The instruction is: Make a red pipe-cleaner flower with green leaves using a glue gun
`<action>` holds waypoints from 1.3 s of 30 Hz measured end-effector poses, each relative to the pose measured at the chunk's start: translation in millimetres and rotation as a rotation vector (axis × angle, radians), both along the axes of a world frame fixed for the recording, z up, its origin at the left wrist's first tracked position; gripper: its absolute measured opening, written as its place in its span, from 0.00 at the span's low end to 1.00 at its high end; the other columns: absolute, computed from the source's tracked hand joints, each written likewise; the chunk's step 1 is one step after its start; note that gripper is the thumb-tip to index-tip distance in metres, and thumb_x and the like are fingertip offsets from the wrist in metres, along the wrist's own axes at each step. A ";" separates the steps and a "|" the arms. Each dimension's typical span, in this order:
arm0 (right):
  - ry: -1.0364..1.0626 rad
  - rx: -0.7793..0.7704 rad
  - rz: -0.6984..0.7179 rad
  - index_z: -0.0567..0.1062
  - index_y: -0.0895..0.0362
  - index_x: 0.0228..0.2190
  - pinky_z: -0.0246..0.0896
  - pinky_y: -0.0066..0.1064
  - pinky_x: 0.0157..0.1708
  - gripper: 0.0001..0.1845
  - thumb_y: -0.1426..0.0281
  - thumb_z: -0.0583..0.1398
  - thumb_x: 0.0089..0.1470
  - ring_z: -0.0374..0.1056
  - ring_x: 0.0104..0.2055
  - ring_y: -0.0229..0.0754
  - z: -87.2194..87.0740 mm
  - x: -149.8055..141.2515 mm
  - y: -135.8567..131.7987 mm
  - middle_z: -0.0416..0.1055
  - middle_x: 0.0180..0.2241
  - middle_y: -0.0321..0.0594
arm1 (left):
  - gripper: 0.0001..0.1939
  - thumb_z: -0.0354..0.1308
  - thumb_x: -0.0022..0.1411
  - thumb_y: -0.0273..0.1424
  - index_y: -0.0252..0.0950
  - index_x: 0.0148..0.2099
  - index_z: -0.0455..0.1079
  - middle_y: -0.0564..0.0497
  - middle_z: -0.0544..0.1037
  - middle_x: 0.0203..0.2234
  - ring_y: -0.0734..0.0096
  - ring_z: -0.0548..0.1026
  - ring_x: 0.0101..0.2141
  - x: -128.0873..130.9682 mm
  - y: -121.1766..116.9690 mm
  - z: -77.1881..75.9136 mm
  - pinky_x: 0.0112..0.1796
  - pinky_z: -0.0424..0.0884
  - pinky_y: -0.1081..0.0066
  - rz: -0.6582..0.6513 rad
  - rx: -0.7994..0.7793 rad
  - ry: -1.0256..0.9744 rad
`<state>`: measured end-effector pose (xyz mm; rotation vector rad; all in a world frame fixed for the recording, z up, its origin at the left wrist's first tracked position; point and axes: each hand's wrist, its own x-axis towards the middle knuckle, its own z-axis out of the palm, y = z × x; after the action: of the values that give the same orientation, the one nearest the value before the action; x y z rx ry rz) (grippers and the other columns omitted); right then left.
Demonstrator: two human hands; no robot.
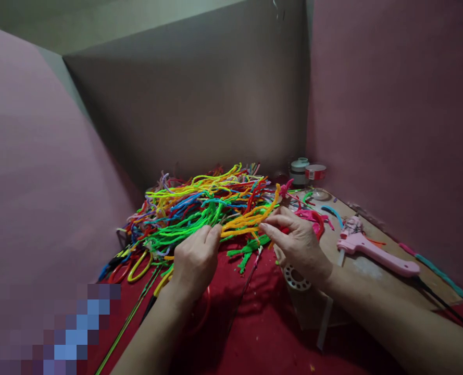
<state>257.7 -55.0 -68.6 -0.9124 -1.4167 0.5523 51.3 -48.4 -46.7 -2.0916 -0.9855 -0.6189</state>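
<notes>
A few orange pipe cleaners [242, 224] stretch between my two hands, roughly level. My left hand [196, 260] is closed in a fist at their left end. At their right end, the thumb and fingers of my right hand [297, 237] pinch them; one orange stem bends upward above these fingers. Behind my hands lies a large heap of pipe cleaners [200, 200] in yellow, green, blue, red and other colours. Short green pieces [249, 251] lie below the orange ones. The exact grip inside my left fist is hidden.
On the right, a pink glue gun [375, 253] with a glue stick lies on a board [411, 284]. A white ring with holes [297, 278] sits near my right wrist. Yellow-handled scissors [163, 284] lie partly behind my left arm. A jar [299, 172] and tape roll [316, 172] stand behind.
</notes>
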 end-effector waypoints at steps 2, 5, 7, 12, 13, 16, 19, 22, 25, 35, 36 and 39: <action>-0.030 -0.015 -0.017 0.76 0.58 0.25 0.57 0.34 0.35 0.08 0.67 0.60 0.50 0.63 0.33 0.41 0.1 -0.2 -0.6 0.66 0.27 0.39 | 0.07 0.47 0.62 0.25 0.33 0.37 0.67 0.52 0.69 0.21 0.72 0.67 0.23 2.5 -2.5 0.2 0.25 0.57 0.72 0.019 0.005 0.029; -0.032 -0.026 -0.025 0.75 0.58 0.24 0.56 0.33 0.34 0.09 0.67 0.59 0.51 0.63 0.31 0.40 1.7 -1.1 -2.2 0.67 0.26 0.39 | 0.07 0.48 0.62 0.25 0.33 0.38 0.67 0.52 0.69 0.21 0.72 0.66 0.23 3.9 -4.6 -0.4 0.25 0.57 0.72 0.014 0.006 0.044; -0.008 -0.047 -0.022 0.74 0.58 0.23 0.56 0.31 0.33 0.10 0.67 0.58 0.52 0.62 0.29 0.39 2.5 -1.8 -2.8 0.67 0.25 0.37 | 0.07 0.48 0.62 0.25 0.33 0.39 0.67 0.51 0.69 0.22 0.73 0.66 0.23 3.5 -4.8 -1.5 0.25 0.57 0.72 0.002 0.008 0.043; 0.023 -0.093 -0.015 0.72 0.57 0.21 0.55 0.30 0.32 0.11 0.69 0.56 0.52 0.62 0.28 0.38 0.9 -1.7 -1.7 0.66 0.23 0.35 | 0.08 0.48 0.63 0.27 0.33 0.43 0.66 0.51 0.70 0.23 0.72 0.67 0.25 2.2 -5.3 -3.7 0.27 0.59 0.72 -0.024 -0.005 0.038; 0.017 -0.090 -0.021 0.71 0.57 0.20 0.55 0.29 0.31 0.11 0.70 0.56 0.51 0.62 0.28 0.38 0.3 -1.3 -1.2 0.65 0.22 0.34 | 0.08 0.48 0.63 0.27 0.33 0.43 0.66 0.50 0.70 0.23 0.72 0.67 0.26 2.3 -5.8 -3.7 0.27 0.59 0.72 -0.029 -0.007 0.035; -0.051 -0.035 -0.071 0.68 0.57 0.18 0.54 0.28 0.29 0.11 0.74 0.55 0.50 0.59 0.26 0.36 -1.0 0.3 0.6 0.62 0.20 0.33 | 0.08 0.49 0.62 0.26 0.32 0.42 0.66 0.50 0.70 0.23 0.72 0.66 0.25 3.3 -8.3 -2.4 0.27 0.59 0.72 -0.055 -0.007 0.032; -0.164 0.095 -0.148 0.64 0.56 0.17 0.52 0.28 0.27 0.11 0.76 0.54 0.49 0.56 0.24 0.35 -1.5 1.9 2.8 0.59 0.20 0.33 | 0.07 0.50 0.61 0.25 0.31 0.41 0.66 0.51 0.69 0.22 0.71 0.65 0.25 4.6 -10.9 -0.7 0.27 0.58 0.71 -0.090 0.015 0.047; -0.326 0.229 -0.259 0.64 0.56 0.17 0.51 0.29 0.27 0.11 0.77 0.53 0.48 0.56 0.24 0.36 -2.0 3.5 5.4 0.58 0.20 0.34 | 0.07 0.49 0.61 0.24 0.31 0.41 0.66 0.51 0.68 0.21 0.71 0.64 0.24 5.6 -13.1 0.1 0.27 0.57 0.70 -0.115 0.042 0.063; -0.474 0.316 -0.365 0.65 0.56 0.17 0.51 0.30 0.29 0.11 0.77 0.53 0.47 0.56 0.25 0.37 -2.7 5.3 8.6 0.60 0.19 0.35 | 0.07 0.48 0.62 0.24 0.32 0.40 0.66 0.52 0.68 0.20 0.71 0.64 0.23 6.9 -15.0 0.0 0.26 0.56 0.70 -0.114 0.043 0.078; -0.577 0.349 -0.508 0.65 0.56 0.15 0.51 0.30 0.29 0.11 0.78 0.54 0.44 0.56 0.24 0.38 -5.0 7.3 19.1 0.60 0.18 0.36 | 0.09 0.45 0.63 0.24 0.34 0.35 0.67 0.52 0.68 0.19 0.70 0.65 0.23 19.3 -21.1 -1.9 0.26 0.57 0.69 -0.127 -0.006 0.095; -0.579 0.352 -0.510 0.64 0.56 0.15 0.51 0.30 0.29 0.11 0.78 0.54 0.44 0.56 0.24 0.38 -5.3 8.5 20.4 0.60 0.18 0.36 | 0.10 0.45 0.63 0.24 0.35 0.34 0.67 0.52 0.68 0.19 0.70 0.65 0.23 19.3 -21.6 -1.7 0.26 0.57 0.69 -0.130 -0.003 0.087; -0.499 0.311 -0.515 0.64 0.56 0.15 0.52 0.30 0.27 0.11 0.78 0.53 0.45 0.57 0.23 0.38 -3.9 15.8 23.9 0.60 0.18 0.36 | 0.09 0.47 0.61 0.23 0.35 0.33 0.67 0.53 0.67 0.18 0.71 0.64 0.22 16.0 -21.2 0.5 0.25 0.56 0.70 -0.133 0.027 0.047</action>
<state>273.4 -31.2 -72.5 -1.1508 -1.5657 -0.2981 67.3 -69.6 -46.1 -2.1499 -0.8129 -0.6432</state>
